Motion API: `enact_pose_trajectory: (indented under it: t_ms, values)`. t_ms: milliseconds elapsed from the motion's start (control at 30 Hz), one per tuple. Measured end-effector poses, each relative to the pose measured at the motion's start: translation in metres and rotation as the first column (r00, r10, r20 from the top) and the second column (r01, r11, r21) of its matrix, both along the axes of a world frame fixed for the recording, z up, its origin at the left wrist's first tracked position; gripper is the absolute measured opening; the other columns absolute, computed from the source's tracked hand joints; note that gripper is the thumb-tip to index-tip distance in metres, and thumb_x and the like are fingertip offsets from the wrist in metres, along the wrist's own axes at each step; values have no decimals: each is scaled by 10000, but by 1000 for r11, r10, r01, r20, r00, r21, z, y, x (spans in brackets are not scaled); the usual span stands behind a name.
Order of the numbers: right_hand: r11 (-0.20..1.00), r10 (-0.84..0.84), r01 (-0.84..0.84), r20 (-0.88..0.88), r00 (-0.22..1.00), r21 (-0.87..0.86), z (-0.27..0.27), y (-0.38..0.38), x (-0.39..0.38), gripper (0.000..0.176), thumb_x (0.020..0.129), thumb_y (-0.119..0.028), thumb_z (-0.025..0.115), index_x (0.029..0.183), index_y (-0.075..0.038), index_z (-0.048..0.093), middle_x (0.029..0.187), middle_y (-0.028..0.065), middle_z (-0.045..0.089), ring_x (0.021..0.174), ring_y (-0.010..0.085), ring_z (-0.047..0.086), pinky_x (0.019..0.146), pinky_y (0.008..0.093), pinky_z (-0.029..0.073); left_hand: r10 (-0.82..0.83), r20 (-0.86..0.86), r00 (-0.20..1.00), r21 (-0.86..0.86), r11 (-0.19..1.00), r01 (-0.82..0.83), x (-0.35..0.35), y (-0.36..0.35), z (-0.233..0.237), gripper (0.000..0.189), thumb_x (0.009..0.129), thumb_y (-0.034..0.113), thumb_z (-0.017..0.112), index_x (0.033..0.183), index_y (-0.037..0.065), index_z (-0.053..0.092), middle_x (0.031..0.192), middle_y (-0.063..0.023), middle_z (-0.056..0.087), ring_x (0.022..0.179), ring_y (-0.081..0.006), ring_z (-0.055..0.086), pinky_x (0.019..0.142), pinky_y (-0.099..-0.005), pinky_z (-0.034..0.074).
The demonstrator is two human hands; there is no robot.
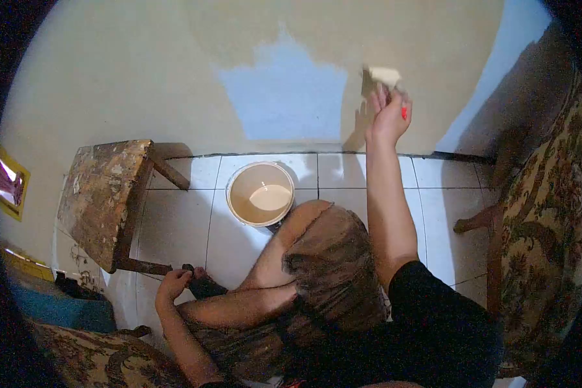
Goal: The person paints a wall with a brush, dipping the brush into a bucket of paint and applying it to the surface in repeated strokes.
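1. Head view: the right hand (388, 115) is up at the wall (110, 77), fingers closed around a brush (385, 75). The brush's long axis runs upward from the fist, with the bristles against the wall.
2. A blue patch (284, 90) lies just left of the brush, and the right hand is much the nearer to it.
3. A bucket (260, 193) stands on the floor (174, 226) below, between the hands.
4. The left hand (173, 283) sits low by a stool (103, 194), fingers curled beside a dark thing (205, 286). I cannot tell whether it grips it.

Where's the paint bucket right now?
Head view, centre: the paint bucket stands on the tiled floor below the blue patch, right of the wooden stool.
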State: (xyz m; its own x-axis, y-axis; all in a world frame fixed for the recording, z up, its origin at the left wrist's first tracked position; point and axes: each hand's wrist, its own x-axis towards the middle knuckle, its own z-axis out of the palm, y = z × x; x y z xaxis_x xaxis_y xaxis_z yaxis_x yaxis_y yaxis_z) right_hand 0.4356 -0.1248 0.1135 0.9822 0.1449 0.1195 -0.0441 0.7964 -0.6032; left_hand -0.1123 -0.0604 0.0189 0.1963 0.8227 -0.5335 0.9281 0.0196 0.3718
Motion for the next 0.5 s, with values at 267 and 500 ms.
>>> enact_pose_trajectory:
  t_ms: [267,500]
  values:
    - [991,-11,-12,-169,986,-133,-87,-14,5,364,845,-138,495,1169,-116,331,1006,141,530,805,219,554,645,347,460,-25,28,999,56,998,23,12,-10,17,365,801,300,511,890,-44,596,754,-141,614,679,-213,576,650,-340,443]
    - [949,-58,-58,-352,934,-309,-176,-18,17,265,851,-93,440,1106,-72,369,896,99,490,653,186,529,450,255,428,-34,-71,997,87,995,40,-4,-1,-3,385,813,326,517,888,-42,603,779,-135,616,680,-201,572,647,-335,447]
